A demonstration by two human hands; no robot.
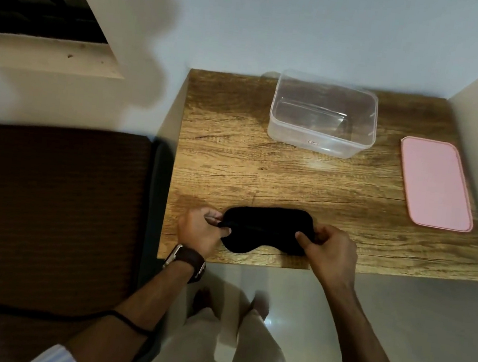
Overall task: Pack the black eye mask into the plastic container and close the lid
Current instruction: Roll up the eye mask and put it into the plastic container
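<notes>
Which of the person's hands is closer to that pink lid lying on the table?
The right hand. It grips the right end of the black eye mask, with the pink lid further back to its right. The left hand grips the mask's opposite end, farther away.

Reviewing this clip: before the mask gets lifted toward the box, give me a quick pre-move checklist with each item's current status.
1. Left hand pinching the left end of the eye mask: ok.
2. Right hand gripping the mask's right end: ok.
3. Plastic container open and empty: ok.
4. Pink lid off, lying flat to the container's right, apart from it: ok.
5. Table between mask and container free of obstacles: ok.
6. Mask strap tucked in: cannot tell.
</notes>
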